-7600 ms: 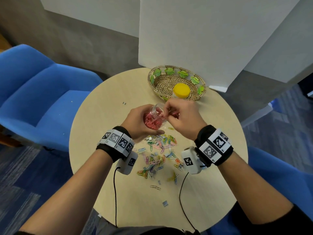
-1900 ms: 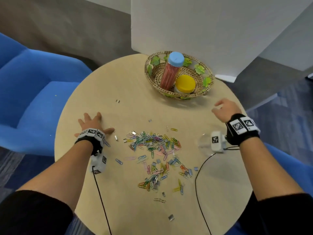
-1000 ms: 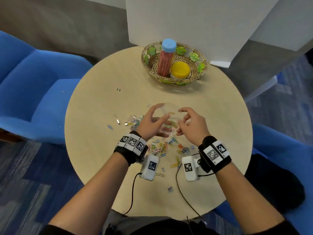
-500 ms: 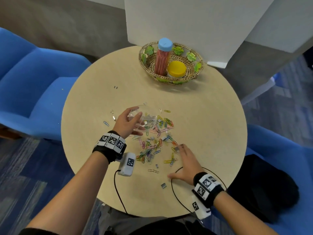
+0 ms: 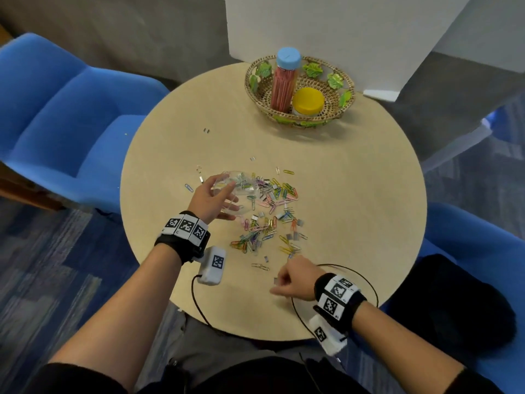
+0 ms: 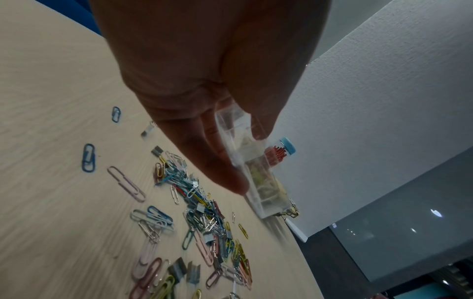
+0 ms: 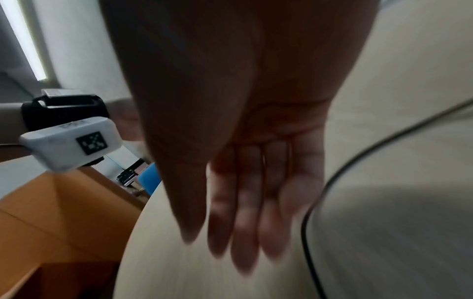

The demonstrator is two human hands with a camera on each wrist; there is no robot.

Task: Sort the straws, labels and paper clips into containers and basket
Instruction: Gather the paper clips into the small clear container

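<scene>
Head view: a round table [image 5: 355, 223] seen from above, with the person seated at 6 o'clock.
Basket: the woven basket [image 5: 345, 108] sits at 12 o'clock near the far edge of the table.
Done, straws: a tall jar with a blue lid [image 5: 285, 81], packed with red straws, stands upright in the basket's left half.
Done, probably labels: a short jar with a yellow lid [image 5: 308, 102] stands just beside it on the right; its contents cannot be made out, so this is a guess.
Left, paper clips: the coloured paper clips [image 5: 270, 211] lie in a loose heap at the table's centre, mixed with small grey pieces, and a few strays lie toward 10 and 11 o'clock.
Left hand: the left hand [image 5: 211, 199] grasps a clear container [image 5: 241, 186], fingers curled round it, at the 10 o'clock edge of the heap; the left wrist view shows the same transparent container [image 6: 240, 149] pinched between thumb and fingers above the clips.
Right hand: the right hand [image 5: 295, 280] is at the heap's 6 o'clock edge with fingers bent toward the table beside a small grey piece; the blurred right wrist view shows nearly straight fingers [image 7: 245, 212], so whether it grips anything I cannot tell.
Judgement: two of three sorts look finished; the clips have yet to be gathered, lidded and set in the basket.
</scene>
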